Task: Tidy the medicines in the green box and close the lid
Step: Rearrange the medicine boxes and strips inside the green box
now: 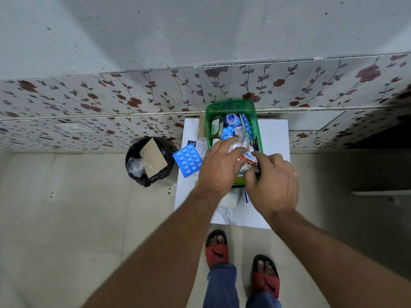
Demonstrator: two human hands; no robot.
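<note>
**Q:** Where does the green box [232,107] stand?

**A:** I see it on the white table [274,134], at the far edge against the flowered wall tiles [89,101]. Its top is open. Inside lie a dark bottle [216,127] at the left, blue blister packs [229,132] in the middle and along the right wall, and a heap of silver foil strips [244,143] at the near end.

**Q:** And the hands?

**A:** My left hand [219,167] reaches in from the near left, its fingers [231,142] spread and resting on the foil strips. My right hand [272,183] is at the box's near right corner, its fingers [259,156] curled narrow into the same heap; whether they grip a strip I cannot tell.

**Q:** What lies outside the box?

**A:** One blue blister pack [188,160] on the table's left edge, partly over a printed leaflet [199,146]. Left of the table, on the floor, stands a black-lined waste bin [149,161] holding cardboard.
</note>
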